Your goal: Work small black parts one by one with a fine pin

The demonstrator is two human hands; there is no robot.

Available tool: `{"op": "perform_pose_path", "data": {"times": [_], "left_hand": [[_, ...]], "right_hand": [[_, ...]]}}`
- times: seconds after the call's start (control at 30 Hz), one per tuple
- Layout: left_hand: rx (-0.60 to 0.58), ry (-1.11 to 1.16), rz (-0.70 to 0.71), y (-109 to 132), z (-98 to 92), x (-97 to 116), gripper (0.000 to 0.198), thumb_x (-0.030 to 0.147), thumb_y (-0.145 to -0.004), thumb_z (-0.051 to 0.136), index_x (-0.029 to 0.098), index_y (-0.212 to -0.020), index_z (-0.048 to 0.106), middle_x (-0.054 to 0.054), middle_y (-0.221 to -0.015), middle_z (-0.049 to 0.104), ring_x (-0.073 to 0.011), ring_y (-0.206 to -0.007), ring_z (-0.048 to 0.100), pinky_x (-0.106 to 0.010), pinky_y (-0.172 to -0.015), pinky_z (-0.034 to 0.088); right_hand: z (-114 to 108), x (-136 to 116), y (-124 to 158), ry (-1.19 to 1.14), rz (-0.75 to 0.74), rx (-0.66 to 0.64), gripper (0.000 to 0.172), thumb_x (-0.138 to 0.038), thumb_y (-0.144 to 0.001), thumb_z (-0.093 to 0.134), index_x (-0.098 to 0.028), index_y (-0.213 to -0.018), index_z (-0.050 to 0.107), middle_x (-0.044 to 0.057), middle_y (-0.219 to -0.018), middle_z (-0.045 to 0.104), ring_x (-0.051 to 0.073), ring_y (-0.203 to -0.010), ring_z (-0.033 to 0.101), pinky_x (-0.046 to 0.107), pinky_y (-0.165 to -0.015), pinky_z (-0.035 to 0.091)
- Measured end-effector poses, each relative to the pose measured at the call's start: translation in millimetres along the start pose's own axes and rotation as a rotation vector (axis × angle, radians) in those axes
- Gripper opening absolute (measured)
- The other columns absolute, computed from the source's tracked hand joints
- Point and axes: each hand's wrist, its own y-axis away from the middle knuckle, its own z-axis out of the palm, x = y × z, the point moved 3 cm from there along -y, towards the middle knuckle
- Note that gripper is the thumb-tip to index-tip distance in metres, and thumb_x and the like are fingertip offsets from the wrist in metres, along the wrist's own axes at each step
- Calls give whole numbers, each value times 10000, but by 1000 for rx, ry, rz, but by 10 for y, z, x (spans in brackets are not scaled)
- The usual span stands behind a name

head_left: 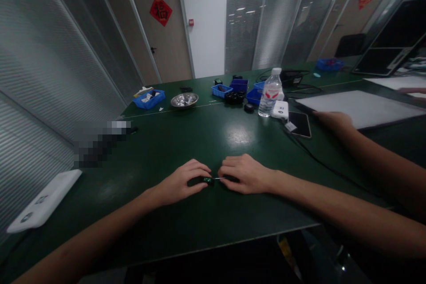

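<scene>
A white case, smooth, flat and round-cornered, lies at the far left of the bench, whose matte green top reflects soft patches of light. Farther back, a blue plastic tray with low walls is heaped with small white and dark pieces. Beside it, a round, shallow bowl of shiny metal contains glinting bits.

Nearer the front edge, the left hand grasps the part between thumb and fingertips, just above or on the bench. The part is small and dark, with a bright green face at its right end. From that end a thin, bright metal shaft runs to the right hand, whose curled fingers grip the dark handle of the tool. The tip appears to meet the part, though it is too small to be sure.

Behind, a blue basket holds a dark piece; next to it sit glossy black rings. A clear, ribbed bottle with a white cap stands upright, then a dark, flat slab with a pale rim. At right, another person's hand rests by a broad white sheet.
</scene>
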Motion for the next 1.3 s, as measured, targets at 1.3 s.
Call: {"op": "perform_pose_path", "data": {"times": [1.3], "left_hand": [[-9,-67,-10,1,63,39,259,283,-987,613,199,-1215,703,-79,-1047,647,-197,-964,601,-323,-843,490]], "right_hand": [[90,-119,0,84,31,-2,239,-329,-1057,431,-200,-1080,631,36,-906,607,164,-808,548,281,-649,369]]}}
